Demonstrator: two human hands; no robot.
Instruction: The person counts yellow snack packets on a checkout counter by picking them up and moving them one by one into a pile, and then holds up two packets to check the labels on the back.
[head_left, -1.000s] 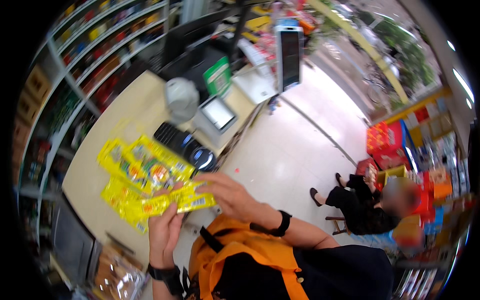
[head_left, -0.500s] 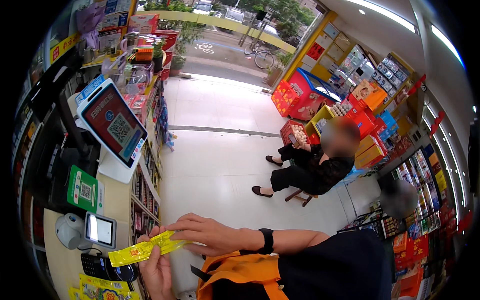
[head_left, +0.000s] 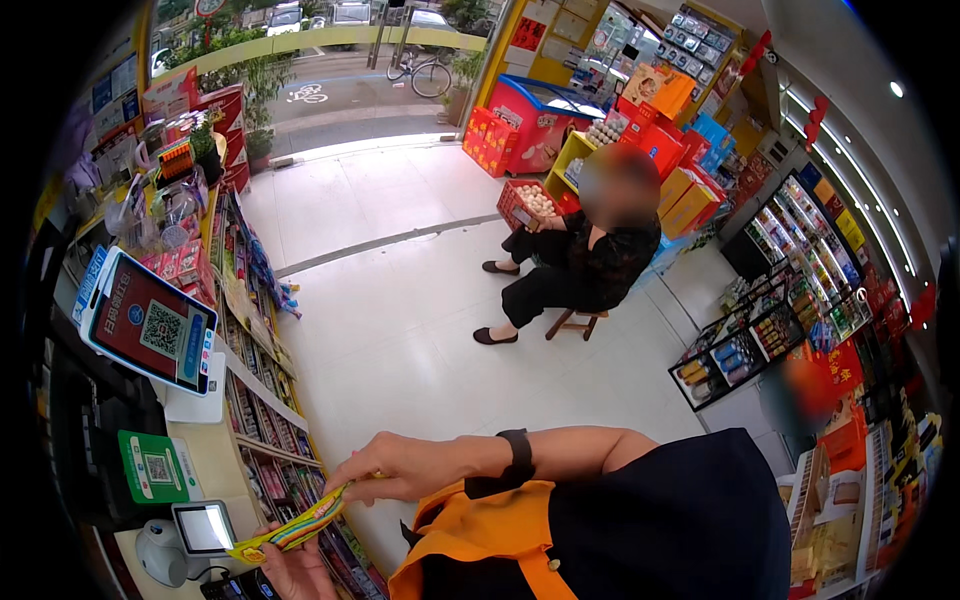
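Note:
A long, narrow yellow candy packet [head_left: 300, 522], its visible side printed with coloured stripes, slants over the counter's edge between my hands. My right hand [head_left: 405, 466], with a black band on its wrist, pinches the upper end; part of the fingertips is hidden. My left hand [head_left: 300, 574] grips the lower end from below, fingers closed around it. Beside the packet's lower end stands a small payment device with a lit screen [head_left: 204, 528]. A dark keypad [head_left: 240, 585] sits just below it, partly cut off by the picture's edge.
On the counter [head_left: 215, 462] stand a large tilted payment screen [head_left: 150, 322], a green code stand [head_left: 153, 468] and a white rounded device [head_left: 163, 553]. Stocked shelves [head_left: 275, 425] run below its edge. A seated person [head_left: 590, 235] is across the tiled floor [head_left: 400, 360], near stacked boxes.
The view has swung to the right, and the packets lying on the counter have left it. The packet has been turned, now showing its striped side; both hands still hold it.

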